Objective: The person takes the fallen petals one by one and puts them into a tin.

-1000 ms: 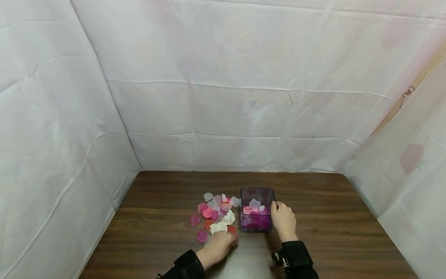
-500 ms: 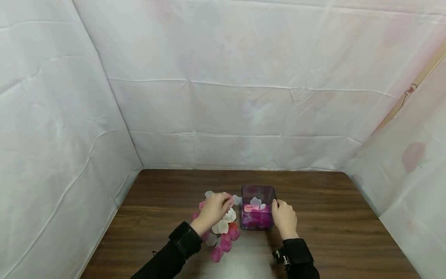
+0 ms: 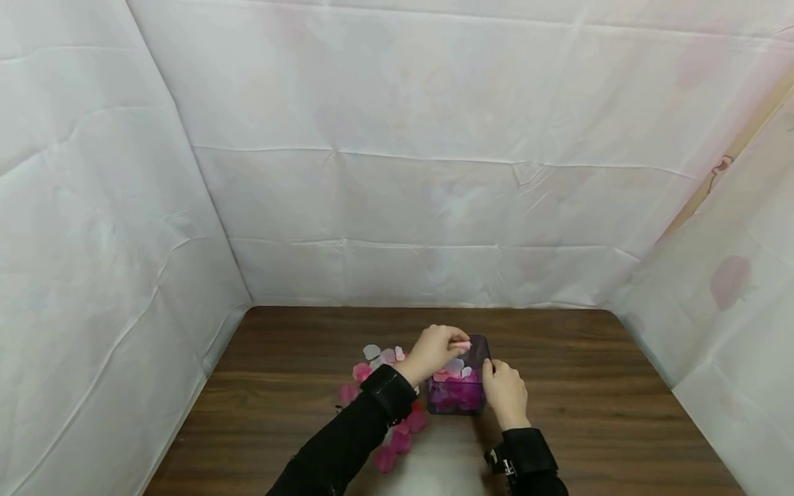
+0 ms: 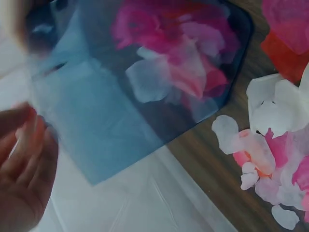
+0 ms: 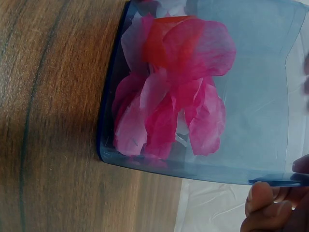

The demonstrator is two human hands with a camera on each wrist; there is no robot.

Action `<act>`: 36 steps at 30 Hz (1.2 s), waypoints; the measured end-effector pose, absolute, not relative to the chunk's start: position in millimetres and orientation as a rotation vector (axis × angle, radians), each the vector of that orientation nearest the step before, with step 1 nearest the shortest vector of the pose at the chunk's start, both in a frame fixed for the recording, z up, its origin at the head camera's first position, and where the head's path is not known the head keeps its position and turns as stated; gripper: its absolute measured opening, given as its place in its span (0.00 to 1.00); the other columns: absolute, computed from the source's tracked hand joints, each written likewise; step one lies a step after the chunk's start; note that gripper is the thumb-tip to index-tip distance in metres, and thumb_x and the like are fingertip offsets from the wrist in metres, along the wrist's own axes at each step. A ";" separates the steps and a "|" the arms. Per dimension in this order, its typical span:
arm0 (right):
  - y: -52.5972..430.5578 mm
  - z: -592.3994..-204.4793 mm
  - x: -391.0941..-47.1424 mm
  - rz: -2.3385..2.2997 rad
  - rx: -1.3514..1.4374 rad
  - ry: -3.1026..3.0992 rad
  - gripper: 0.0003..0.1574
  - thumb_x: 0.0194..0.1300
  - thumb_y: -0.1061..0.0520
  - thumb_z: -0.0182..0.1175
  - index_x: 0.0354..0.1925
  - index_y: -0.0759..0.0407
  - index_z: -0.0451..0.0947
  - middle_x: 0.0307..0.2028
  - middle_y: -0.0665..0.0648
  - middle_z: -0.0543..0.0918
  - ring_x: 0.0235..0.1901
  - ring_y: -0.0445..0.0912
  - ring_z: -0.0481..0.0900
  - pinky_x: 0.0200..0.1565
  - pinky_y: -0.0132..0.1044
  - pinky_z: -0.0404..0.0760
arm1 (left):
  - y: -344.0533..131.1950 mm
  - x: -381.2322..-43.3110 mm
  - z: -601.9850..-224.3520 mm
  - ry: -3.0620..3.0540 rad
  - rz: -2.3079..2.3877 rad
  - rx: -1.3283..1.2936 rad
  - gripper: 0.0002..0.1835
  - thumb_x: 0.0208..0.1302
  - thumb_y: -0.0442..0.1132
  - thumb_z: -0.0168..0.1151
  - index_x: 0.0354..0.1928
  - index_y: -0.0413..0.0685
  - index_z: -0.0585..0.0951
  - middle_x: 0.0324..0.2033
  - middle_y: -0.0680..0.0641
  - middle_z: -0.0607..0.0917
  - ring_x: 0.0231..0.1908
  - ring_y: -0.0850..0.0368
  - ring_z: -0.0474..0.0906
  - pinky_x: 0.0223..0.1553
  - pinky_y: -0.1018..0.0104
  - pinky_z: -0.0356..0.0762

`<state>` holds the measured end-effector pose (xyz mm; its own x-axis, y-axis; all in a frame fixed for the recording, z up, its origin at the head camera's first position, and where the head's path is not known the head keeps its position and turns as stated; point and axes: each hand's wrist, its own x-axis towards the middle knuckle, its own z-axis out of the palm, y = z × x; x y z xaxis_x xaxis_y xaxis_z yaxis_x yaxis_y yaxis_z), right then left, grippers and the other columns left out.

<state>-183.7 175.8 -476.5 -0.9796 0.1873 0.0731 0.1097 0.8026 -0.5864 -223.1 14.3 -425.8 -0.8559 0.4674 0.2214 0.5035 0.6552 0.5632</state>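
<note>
petals (image 3: 400,441) are being boxed, it seems: left hand (image 3: 432,351) pinches a pink petal (image 3: 460,344) over the box (image 3: 480,350), right hand (image 3: 506,391) grips its side; next calls for a release.

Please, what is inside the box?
The box holds overlapping petals: pink, magenta, whitish and some orange-red. The top ones cover much of what lies beneath, so I cannot count them all.

Left hand (image 3: 436,350) pinching, over far left of box (image 3: 455,383); right hand (image 3: 505,393) gripping its right rim.
</note>
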 end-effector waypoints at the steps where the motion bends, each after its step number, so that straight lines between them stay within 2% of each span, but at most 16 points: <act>1: 175.7 -476.2 -183.6 0.918 -0.237 -2.862 0.26 0.70 0.51 0.42 0.48 0.67 0.79 0.45 0.72 0.81 0.41 0.68 0.79 0.35 0.59 0.76 | 17.4 -223.4 -428.0 -2.852 -0.933 -0.882 0.15 0.61 0.42 0.63 0.49 0.47 0.83 0.43 0.50 0.87 0.42 0.61 0.83 0.42 0.74 0.77; 6: 175.4 -475.3 -183.3 0.911 -0.239 -2.855 0.26 0.70 0.51 0.42 0.47 0.67 0.79 0.45 0.72 0.81 0.41 0.69 0.79 0.36 0.59 0.75 | 22.8 -221.8 -436.2 -3.024 -0.741 -1.090 0.24 0.59 0.42 0.65 0.59 0.50 0.77 0.54 0.51 0.82 0.51 0.58 0.80 0.52 0.71 0.75; 13: 175.4 -476.8 -184.8 0.911 -0.223 -2.845 0.26 0.70 0.51 0.41 0.46 0.68 0.79 0.44 0.72 0.82 0.40 0.68 0.80 0.34 0.59 0.76 | 12.5 -216.5 -432.7 -2.874 -0.812 -1.145 0.22 0.64 0.40 0.60 0.61 0.52 0.74 0.58 0.50 0.78 0.57 0.58 0.75 0.54 0.71 0.74; 17: 175.8 -477.4 -185.0 0.913 -0.213 -2.840 0.25 0.70 0.51 0.42 0.42 0.68 0.80 0.42 0.72 0.82 0.39 0.69 0.79 0.32 0.58 0.76 | -6.4 -209.8 -428.6 -2.733 -0.903 -1.089 0.20 0.65 0.39 0.58 0.59 0.52 0.75 0.56 0.50 0.78 0.56 0.56 0.75 0.54 0.68 0.75; 22: 178.5 -473.4 -182.8 0.911 -0.190 -2.834 0.25 0.71 0.52 0.42 0.45 0.69 0.79 0.43 0.73 0.82 0.40 0.69 0.79 0.33 0.58 0.76 | -43.1 -202.0 -439.3 -2.696 -0.894 -0.912 0.16 0.65 0.38 0.58 0.55 0.49 0.78 0.49 0.49 0.79 0.53 0.54 0.74 0.50 0.62 0.76; 24: 179.2 -471.2 -182.0 0.917 -0.178 -2.832 0.25 0.71 0.53 0.42 0.46 0.70 0.79 0.43 0.73 0.81 0.40 0.69 0.79 0.34 0.58 0.76 | -59.2 -199.9 -452.2 -2.734 -0.803 -0.847 0.13 0.65 0.39 0.59 0.51 0.48 0.80 0.44 0.48 0.80 0.48 0.54 0.76 0.46 0.62 0.77; 27: 179.3 -469.9 -182.0 0.913 -0.174 -2.837 0.25 0.72 0.53 0.42 0.46 0.70 0.78 0.43 0.73 0.81 0.39 0.69 0.79 0.32 0.57 0.76 | -79.8 -195.6 -477.9 -2.795 -0.617 -0.823 0.10 0.60 0.41 0.63 0.42 0.46 0.83 0.36 0.49 0.80 0.38 0.57 0.76 0.38 0.67 0.77; 29: 179.1 -470.4 -181.9 0.912 -0.179 -2.838 0.25 0.72 0.52 0.41 0.45 0.69 0.79 0.43 0.73 0.81 0.38 0.69 0.79 0.31 0.57 0.75 | -88.5 -190.6 -493.7 -2.862 -0.520 -0.833 0.13 0.57 0.45 0.67 0.40 0.46 0.85 0.33 0.50 0.79 0.33 0.60 0.74 0.34 0.70 0.74; 33: 177.8 -473.8 -180.9 0.904 -0.185 -2.839 0.25 0.71 0.52 0.42 0.44 0.69 0.79 0.43 0.73 0.82 0.39 0.69 0.79 0.33 0.58 0.75 | -94.5 -179.7 -519.1 -2.987 -0.425 -0.845 0.20 0.50 0.50 0.71 0.44 0.49 0.84 0.34 0.51 0.79 0.33 0.61 0.72 0.33 0.70 0.72; 36: 178.0 -475.2 -182.0 0.901 -0.184 -2.839 0.25 0.71 0.52 0.42 0.44 0.69 0.79 0.43 0.73 0.82 0.40 0.69 0.79 0.34 0.59 0.75 | -91.5 -177.9 -531.6 -2.970 -0.353 -0.831 0.18 0.49 0.45 0.72 0.44 0.51 0.84 0.35 0.51 0.82 0.35 0.59 0.76 0.33 0.68 0.75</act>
